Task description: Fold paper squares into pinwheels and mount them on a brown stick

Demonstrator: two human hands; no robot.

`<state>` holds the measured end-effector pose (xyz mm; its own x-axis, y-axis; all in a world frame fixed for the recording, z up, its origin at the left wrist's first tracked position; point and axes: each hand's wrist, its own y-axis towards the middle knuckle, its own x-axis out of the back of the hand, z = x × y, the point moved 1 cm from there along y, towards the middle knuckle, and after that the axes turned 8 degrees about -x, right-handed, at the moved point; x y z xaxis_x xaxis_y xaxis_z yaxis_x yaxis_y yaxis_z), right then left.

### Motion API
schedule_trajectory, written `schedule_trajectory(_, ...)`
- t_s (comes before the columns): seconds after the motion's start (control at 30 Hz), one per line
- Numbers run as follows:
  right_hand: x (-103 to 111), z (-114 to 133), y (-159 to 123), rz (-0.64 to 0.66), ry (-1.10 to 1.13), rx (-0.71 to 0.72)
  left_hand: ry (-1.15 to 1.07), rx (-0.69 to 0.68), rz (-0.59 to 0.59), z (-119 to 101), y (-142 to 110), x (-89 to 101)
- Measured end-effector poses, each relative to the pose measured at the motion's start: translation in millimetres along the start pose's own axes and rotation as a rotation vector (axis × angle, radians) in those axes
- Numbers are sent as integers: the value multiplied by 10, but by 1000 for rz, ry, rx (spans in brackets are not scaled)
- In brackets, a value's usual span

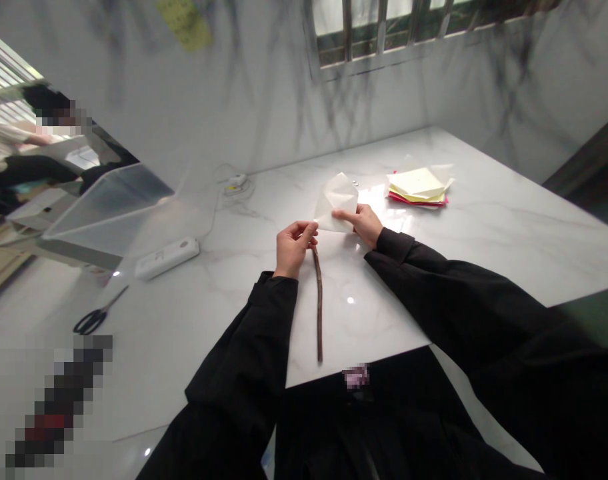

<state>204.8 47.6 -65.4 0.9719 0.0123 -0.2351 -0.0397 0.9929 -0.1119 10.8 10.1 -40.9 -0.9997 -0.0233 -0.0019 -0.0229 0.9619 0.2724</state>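
Note:
A folded sheet of white translucent paper [337, 200] is held up just above the white marble table [484, 227]. My left hand [294, 247] pinches its lower left corner, fingers closed. My right hand [365, 223] grips its lower right edge, thumb and fingers pressed on the paper. A thin brown stick [319, 303] lies on the table below my left hand and runs toward me; its upper end sits right by the left fingers, and I cannot tell whether they touch it.
A stack of coloured paper sheets [419, 187] lies at the right rear. A white power strip [167, 257] and black scissors [95, 319] lie at the left. A clear plastic box [109, 213] stands further left. Another person sits in the background at far left.

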Motion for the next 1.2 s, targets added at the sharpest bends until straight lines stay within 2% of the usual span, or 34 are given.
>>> schedule_trajectory(0.5, -69, 2, -44, -4, -31, -9, 12, 15, -2, 65, 28, 39)
schedule_trajectory(0.67, -106, -42, -60, -75, -6, -27, -129, 93, 63, 5, -22, -30)
schedule_trajectory(0.77, -152, -73, -91, -59, 27, -36, -154, 113, 77, -3, -61, -82)
schedule_trajectory(0.9, -242, -89, -179, 5, 53, -52, -159, 126, 33, 9, -83, -105)
schedule_trajectory(1.03, -315, -47, -291, 10, -22, -38, -211, 122, -27, 5, -74, -102)
schedule_trajectory(1.2, -283, 18, -288, 19, -82, -12, -246, 106, -64, 9, -49, -81)
